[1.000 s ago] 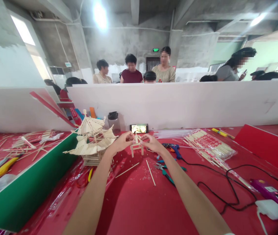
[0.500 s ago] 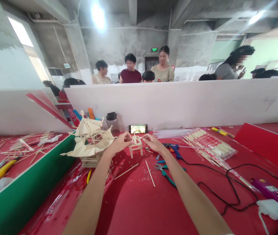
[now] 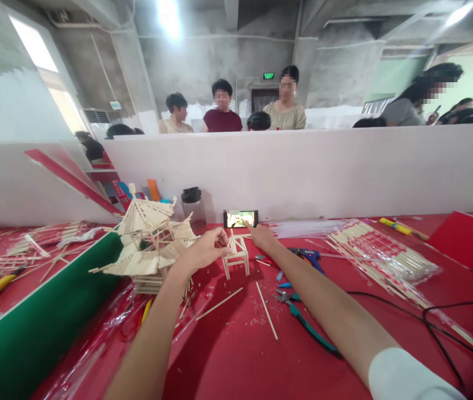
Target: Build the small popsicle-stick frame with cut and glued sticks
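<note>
My left hand (image 3: 208,248) is closed, with its fingertips pinching the upper left of a small stick frame (image 3: 237,256). The frame has slim legs standing on the red tabletop and thin sticks rising at its top. My right hand (image 3: 264,238) reaches past the frame's right side. Its index finger is stretched out to the lower edge of a phone (image 3: 240,219) with a lit screen; nothing shows in this hand. A larger pavilion model (image 3: 153,244) of pale sticks, with tiered roofs, stands left of my left hand.
Loose sticks (image 3: 267,311) and scraps lie in front. Green-handled cutting pliers (image 3: 309,328) and a blue glue gun (image 3: 309,254) lie by my right arm. Bundled sticks (image 3: 390,253) lie at right, a lidded bottle (image 3: 193,208) at back. A white partition (image 3: 303,172) separates me from several people.
My right hand has left the top of the small frame and stretched its index finger to the phone. My left hand stays on the frame. The view has shifted slightly.
</note>
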A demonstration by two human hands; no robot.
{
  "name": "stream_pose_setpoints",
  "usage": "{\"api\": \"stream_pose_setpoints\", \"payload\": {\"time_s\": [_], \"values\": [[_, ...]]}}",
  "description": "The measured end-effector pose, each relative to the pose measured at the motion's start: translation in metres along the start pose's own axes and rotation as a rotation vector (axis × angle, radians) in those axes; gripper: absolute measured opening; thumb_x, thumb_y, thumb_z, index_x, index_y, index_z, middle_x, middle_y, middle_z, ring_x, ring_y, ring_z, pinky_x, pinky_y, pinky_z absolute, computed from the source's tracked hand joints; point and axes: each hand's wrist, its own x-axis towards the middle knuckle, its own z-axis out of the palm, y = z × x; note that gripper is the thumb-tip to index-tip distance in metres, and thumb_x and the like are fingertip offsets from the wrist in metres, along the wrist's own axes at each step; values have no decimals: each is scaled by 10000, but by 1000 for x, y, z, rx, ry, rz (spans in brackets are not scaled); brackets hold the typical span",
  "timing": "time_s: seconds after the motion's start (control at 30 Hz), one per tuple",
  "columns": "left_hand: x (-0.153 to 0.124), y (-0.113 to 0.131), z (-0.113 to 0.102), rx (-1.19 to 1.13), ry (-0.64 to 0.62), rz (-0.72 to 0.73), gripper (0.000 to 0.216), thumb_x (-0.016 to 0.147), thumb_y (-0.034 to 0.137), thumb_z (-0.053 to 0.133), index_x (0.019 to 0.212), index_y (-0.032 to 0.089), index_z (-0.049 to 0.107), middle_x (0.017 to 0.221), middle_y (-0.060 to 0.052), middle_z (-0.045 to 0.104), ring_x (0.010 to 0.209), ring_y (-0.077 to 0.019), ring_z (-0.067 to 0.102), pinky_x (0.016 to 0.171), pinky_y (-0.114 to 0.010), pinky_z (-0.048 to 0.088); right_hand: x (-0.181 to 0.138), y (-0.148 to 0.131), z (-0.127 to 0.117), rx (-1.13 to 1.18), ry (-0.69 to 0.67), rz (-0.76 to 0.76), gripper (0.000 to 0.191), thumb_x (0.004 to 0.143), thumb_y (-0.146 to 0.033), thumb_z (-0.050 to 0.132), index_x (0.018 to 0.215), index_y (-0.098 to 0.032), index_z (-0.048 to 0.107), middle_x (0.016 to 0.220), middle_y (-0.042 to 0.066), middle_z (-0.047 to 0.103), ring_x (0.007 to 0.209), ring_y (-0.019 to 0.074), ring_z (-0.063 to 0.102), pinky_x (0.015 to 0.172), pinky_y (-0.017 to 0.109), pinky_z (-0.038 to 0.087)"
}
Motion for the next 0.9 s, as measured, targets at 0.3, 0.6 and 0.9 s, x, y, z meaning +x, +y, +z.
{"api": "stream_pose_setpoints", "payload": {"time_s": [0.3, 0.6, 0.9], "values": [[4, -5, -2, -16, -22, -41, 225, 734, 297, 659, 867, 193, 510, 847, -20, 614, 782, -161, 586, 720, -286, 457, 4, 10, 14, -70, -31, 15, 671, 981, -186, 317, 1542, -314, -29, 1212, 202, 555, 1078, 302, 601, 885, 402, 431], [7, -11, -1, -19, -49, -28, 227, 743, 315, 661, 862, 191, 514, 829, -20, 629, 749, -147, 576, 709, -275, 451, 3, 10, 15, -86, -25, 13, 751, 969, -151, 323, 1512, -326, -165, 1222, 196, 539, 1064, 307, 609, 872, 405, 436], [6, -7, 0, -54, -52, -13, 215, 738, 290, 659, 860, 194, 511, 805, -1, 600, 745, -147, 566, 697, -272, 443, -1, 8, 11, -86, -30, 2, 734, 963, -127, 307, 1524, -315, -127, 1206, 196, 542, 1041, 304, 621, 853, 402, 446]]}}
